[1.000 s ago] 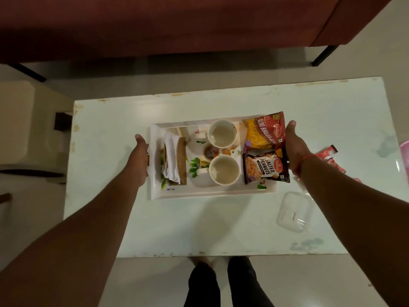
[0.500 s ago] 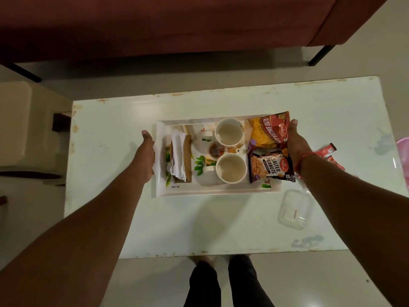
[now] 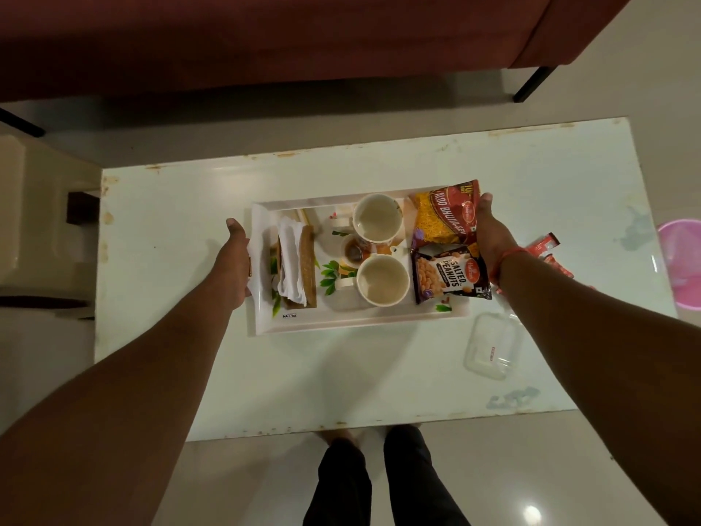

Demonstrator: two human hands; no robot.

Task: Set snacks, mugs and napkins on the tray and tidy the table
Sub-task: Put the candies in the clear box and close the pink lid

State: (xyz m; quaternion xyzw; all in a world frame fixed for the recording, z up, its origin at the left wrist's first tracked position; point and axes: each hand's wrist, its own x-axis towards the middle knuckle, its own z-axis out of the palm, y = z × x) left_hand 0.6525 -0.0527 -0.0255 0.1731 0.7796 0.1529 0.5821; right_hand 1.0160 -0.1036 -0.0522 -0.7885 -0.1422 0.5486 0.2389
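Your left hand [image 3: 237, 260] and right hand [image 3: 493, 237] grip the tray [image 3: 341, 322] ends, mid-desk [image 3: 303, 373].
Beside your right wrist: clear lid [image 3: 491, 345], red sachets [image 3: 546, 246]; pink bowl [image 3: 682, 260] at the desk edge.

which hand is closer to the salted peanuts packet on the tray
Right. The right hand grips the tray's right end, right beside the salted peanuts packet. The left hand holds the opposite end, with the napkins and mugs in between.
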